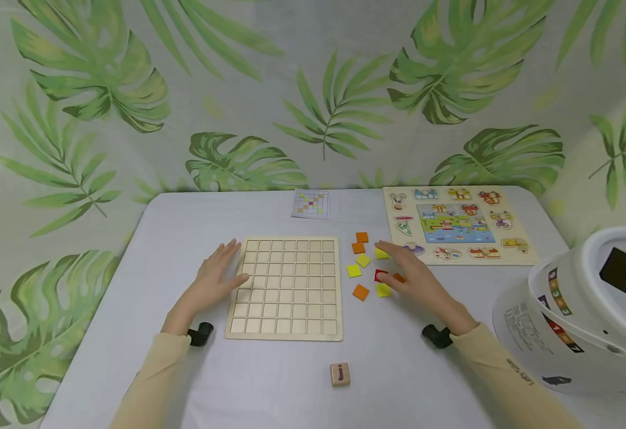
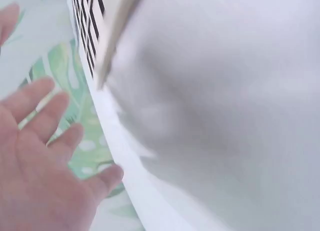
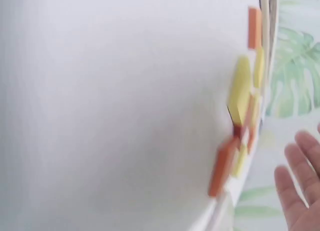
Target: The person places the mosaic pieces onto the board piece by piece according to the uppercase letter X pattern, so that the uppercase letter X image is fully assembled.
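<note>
A wooden grid board [image 1: 286, 288] with empty square cells lies on the white table [image 1: 270, 387]. My left hand [image 1: 217, 271] rests flat at the board's left edge, fingers straight and thumb touching the frame; in the left wrist view the left hand [image 2: 37, 156] is spread open. To the board's right lie several loose tiles: orange tiles [image 1: 360, 292], yellow tiles [image 1: 354, 270] and a red tile [image 1: 380, 275]. My right hand [image 1: 406, 271] hovers flat over them, holding nothing. In the right wrist view, the tiles [image 3: 240, 91] appear blurred beside my fingertips [image 3: 295, 186].
A small pattern card [image 1: 310, 203] lies behind the board. A wooden animal puzzle [image 1: 457, 225] sits at the back right. A wooden letter cube [image 1: 340, 374] stands near the front edge. A white shape-sorter bucket [image 1: 581, 310] lies tipped at the right.
</note>
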Demonstrator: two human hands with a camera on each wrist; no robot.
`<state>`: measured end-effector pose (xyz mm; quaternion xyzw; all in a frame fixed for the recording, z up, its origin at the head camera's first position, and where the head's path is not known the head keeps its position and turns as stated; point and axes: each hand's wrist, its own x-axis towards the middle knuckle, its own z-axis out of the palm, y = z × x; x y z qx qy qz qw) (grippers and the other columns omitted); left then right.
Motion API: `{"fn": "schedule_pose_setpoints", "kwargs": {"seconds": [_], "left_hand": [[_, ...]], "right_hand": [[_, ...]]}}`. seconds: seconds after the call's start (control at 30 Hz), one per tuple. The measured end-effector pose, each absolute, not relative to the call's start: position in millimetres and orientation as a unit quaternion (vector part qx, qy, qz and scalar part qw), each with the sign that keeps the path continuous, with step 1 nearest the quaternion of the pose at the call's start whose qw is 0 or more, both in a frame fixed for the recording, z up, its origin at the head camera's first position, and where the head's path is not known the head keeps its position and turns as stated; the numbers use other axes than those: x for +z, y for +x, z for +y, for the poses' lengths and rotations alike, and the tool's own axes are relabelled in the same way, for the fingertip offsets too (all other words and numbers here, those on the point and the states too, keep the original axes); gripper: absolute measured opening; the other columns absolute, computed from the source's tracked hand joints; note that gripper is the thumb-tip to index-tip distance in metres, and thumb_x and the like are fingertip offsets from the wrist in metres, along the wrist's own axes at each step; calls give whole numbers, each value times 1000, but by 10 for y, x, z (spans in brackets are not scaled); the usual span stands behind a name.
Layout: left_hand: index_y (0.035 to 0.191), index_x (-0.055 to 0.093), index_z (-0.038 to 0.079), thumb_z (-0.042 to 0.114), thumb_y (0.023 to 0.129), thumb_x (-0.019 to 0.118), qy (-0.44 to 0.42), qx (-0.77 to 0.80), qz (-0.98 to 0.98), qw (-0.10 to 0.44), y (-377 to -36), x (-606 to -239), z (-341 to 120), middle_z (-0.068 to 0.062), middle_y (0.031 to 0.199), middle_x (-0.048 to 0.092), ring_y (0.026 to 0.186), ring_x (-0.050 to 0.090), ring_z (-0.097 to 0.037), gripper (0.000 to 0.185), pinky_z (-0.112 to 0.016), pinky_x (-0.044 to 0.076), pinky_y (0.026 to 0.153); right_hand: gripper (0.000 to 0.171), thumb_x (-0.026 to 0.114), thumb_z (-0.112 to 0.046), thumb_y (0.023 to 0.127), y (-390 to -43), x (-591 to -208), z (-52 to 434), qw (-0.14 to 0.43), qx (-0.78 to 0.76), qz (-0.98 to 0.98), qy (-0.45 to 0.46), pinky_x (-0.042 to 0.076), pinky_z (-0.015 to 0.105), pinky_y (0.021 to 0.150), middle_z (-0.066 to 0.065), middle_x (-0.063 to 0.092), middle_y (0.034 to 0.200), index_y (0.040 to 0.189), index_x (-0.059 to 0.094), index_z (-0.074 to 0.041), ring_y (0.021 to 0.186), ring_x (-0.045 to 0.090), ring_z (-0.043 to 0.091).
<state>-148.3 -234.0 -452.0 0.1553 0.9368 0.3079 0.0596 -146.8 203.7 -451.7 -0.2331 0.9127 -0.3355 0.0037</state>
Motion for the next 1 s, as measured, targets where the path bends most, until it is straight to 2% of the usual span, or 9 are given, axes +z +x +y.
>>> {"fn": "schedule_pose_setpoints", "kwargs": {"seconds": [0.1, 0.2, 0.37, 0.47, 0.53, 0.6, 0.67, 0.83, 1.0], "left_hand": [[149, 28, 0, 28, 93, 61, 175, 327, 925, 86, -1469, -4559, -2463, -17, 156, 21, 142, 7, -42, 71, -66, 6, 107], [147, 33, -1, 19, 92, 62, 200, 323, 920, 99, -1468, -4606, -2541, -18, 154, 26, 141, 8, -46, 65, -69, 5, 105], [146, 36, -1, 14, 90, 64, 230, 295, 920, 115, -1455, -4653, -2590, -17, 153, 27, 139, 8, -50, 64, -74, 1, 101], [146, 34, 0, 15, 90, 64, 230, 287, 922, 123, -1432, -4646, -2592, -18, 153, 26, 139, 8, -50, 66, -74, 1, 100], [147, 34, 0, 16, 90, 65, 226, 286, 923, 126, -1421, -4638, -2590, -18, 154, 26, 139, 8, -50, 67, -74, 0, 101], [147, 34, 1, 18, 89, 65, 223, 286, 923, 128, -1409, -4631, -2588, -18, 154, 26, 139, 8, -50, 68, -74, 0, 100], [147, 34, 1, 20, 89, 66, 220, 288, 923, 130, -1397, -4628, -2590, -17, 154, 26, 139, 8, -50, 69, -74, 0, 100], [147, 34, 1, 21, 88, 67, 213, 289, 924, 129, -1357, -4637, -2600, -17, 154, 26, 139, 9, -49, 70, -73, -1, 101], [147, 33, 1, 20, 88, 67, 209, 293, 924, 130, -1331, -4644, -2591, -16, 154, 25, 139, 9, -48, 71, -73, -2, 101]], "right_hand": [[56, 69, -13, 88, -1456, -4562, 1969, 26, -358, 901, -243, 44, 51, 93, 17, 50, 136, 139, 47, -4, 117, 50, 34], [49, 69, -6, 87, -1466, -4603, 1897, 39, -367, 895, -250, 48, 47, 88, 17, 56, 129, 133, 53, -1, 107, 56, 32], [42, 68, -3, 87, -1527, -4619, 1792, 70, -373, 893, -243, 44, 47, 95, 14, 58, 129, 128, 58, -2, 114, 54, 30], [40, 67, -5, 87, -1586, -4614, 1738, 88, -368, 895, -235, 48, 38, 82, 10, 59, 127, 127, 60, -5, 94, 57, 24], [38, 67, -4, 86, -1627, -4613, 1700, 95, -364, 896, -235, 46, 32, 70, 9, 61, 123, 124, 62, -6, 79, 53, 19], [37, 67, -2, 85, -1665, -4618, 1664, 96, -354, 900, -235, 43, 30, 63, 9, 63, 118, 122, 63, -5, 70, 48, 18], [35, 67, 0, 84, -1694, -4621, 1629, 96, -345, 904, -233, 45, 29, 66, 9, 63, 115, 119, 65, -4, 74, 50, 17], [31, 67, 6, 82, -1734, -4602, 1543, 98, -328, 911, -230, 48, 39, 84, 10, 63, 110, 112, 66, -2, 92, 54, 23], [27, 66, 9, 79, -1770, -4587, 1474, 95, -290, 920, -245, 48, 39, 84, 9, 64, 102, 104, 68, 0, 91, 55, 24]]}}
